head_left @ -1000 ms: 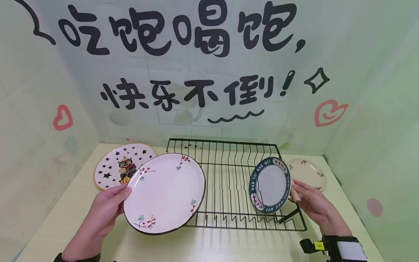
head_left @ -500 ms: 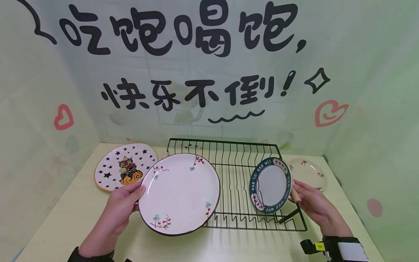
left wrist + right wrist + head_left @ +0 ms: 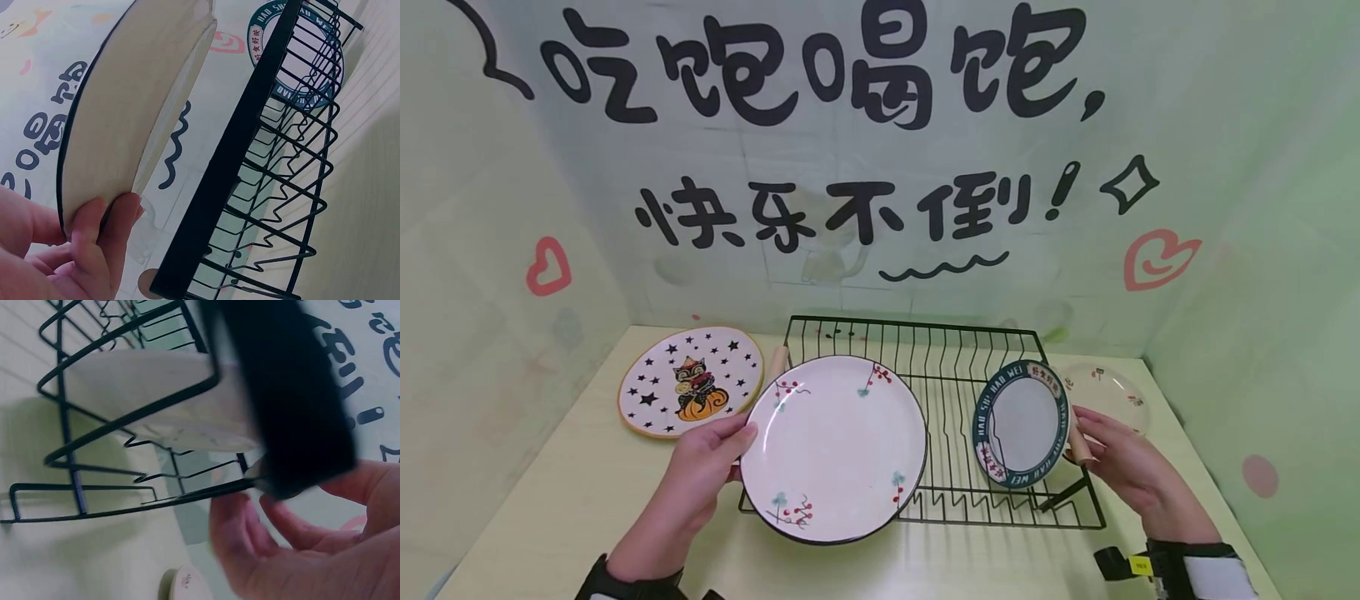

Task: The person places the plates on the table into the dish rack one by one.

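Note:
My left hand (image 3: 703, 462) pinches the left rim of a large white plate (image 3: 835, 450) with a dark edge and red-berry sprigs. Held up in front of the black wire dish rack (image 3: 951, 417), the plate faces the head camera; its pale underside (image 3: 125, 119) shows in the left wrist view. My right hand (image 3: 1127, 467) grips the wooden handle (image 3: 1080, 442) at the rack's right end. Beside those fingers, a smaller plate with a green patterned rim (image 3: 1022, 425) stands tilted in the rack. The right wrist view shows this hand (image 3: 300, 537) at the rack's end, the handle largely hidden.
An oval star-patterned plate with a cat picture (image 3: 692, 383) lies at the back left of the pale table (image 3: 542, 492). Behind my right hand lies a cream plate (image 3: 1108, 396). Another wooden handle (image 3: 777, 362) shows at the rack's left end. A printed backdrop (image 3: 865, 150) encloses the back.
My left hand has carried the large plate rightward, across the left part of the rack. The right hand and the green-rimmed plate have stayed nearly still.

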The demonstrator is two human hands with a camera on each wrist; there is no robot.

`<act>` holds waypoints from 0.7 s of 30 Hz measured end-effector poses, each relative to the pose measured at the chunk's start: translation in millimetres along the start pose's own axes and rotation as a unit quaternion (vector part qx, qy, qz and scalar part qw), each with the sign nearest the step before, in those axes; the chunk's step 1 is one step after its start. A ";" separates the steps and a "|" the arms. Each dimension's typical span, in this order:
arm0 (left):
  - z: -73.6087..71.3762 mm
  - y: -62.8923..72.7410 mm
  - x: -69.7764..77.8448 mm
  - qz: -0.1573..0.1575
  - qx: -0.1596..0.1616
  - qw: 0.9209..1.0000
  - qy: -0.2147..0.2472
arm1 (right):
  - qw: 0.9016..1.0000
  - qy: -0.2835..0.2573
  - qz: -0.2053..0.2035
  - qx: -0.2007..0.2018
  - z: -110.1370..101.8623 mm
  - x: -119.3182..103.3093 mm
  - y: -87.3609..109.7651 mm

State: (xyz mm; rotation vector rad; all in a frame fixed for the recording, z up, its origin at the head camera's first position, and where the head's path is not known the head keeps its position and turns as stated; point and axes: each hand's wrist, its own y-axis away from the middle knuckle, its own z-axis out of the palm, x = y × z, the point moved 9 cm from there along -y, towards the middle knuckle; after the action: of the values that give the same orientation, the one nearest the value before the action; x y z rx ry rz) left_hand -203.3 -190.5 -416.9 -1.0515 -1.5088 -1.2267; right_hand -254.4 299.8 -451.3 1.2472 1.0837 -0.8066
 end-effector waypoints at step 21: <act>20.7 4.4 2.6 0.000 -0.009 1.000 0.007 | 0.985 -0.133 -0.109 0.011 79.5 -69.3 53.0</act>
State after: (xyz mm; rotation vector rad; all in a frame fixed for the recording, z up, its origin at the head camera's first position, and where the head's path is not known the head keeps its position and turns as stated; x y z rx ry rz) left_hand -202.2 -169.2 -415.6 -1.0514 -1.4897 -1.2472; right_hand -211.9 225.3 -370.2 1.0145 1.0034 -1.1204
